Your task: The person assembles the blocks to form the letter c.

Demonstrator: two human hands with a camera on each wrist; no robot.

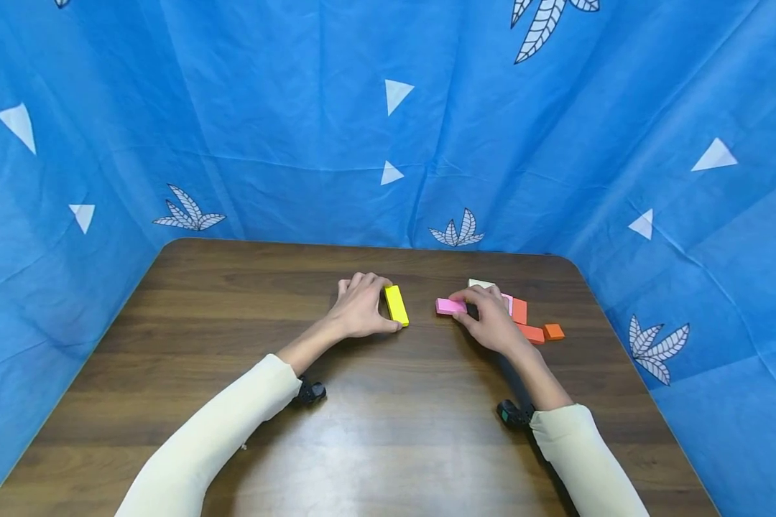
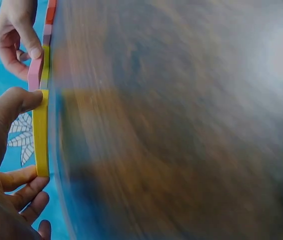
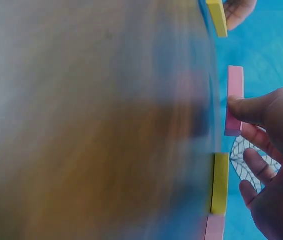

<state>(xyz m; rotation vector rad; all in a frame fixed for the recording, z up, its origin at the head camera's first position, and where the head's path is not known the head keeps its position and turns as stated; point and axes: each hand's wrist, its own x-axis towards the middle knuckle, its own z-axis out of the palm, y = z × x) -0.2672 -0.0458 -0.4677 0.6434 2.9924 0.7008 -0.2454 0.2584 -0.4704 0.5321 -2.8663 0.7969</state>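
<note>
While blue cloth [image 1: 265,108] rises all the way from nine o'clock through twelve to three, a brown wooden table [image 1: 394,459] spreads wide beneath it, glare shining toward six. Over that stretch two pale arms' worth of fabric, the left sleeve [image 1: 213,438] in from eight o'clock, the right sleeve [image 1: 588,456] in from four.

Look at the hands now, apart from each other and both occupied! The left hand [image 1: 361,309] is clamped on the yellow block [image 1: 396,306], thumb at the five o'clock end, fingertips at the eleven, the hand itself sitting at nine o'clock of the piece. Across at three o'clock from that yellow, the right hand [image 1: 491,321] pinches the pink block [image 1: 450,306] by one end, thumb and finger, a gap dividing the two pieces. Touching the tabletop or lifted? Can't tell for either.

More colour around the right hand: a red-orange block [image 1: 532,334] between three and four o'clock, a second red-orange piece [image 1: 520,311] at two, a cream block [image 1: 481,283] near twelve, partly covered by the fingers. And smallest in full view, the orange block [image 1: 554,332] at three, just beside the first red-orange one!
</note>
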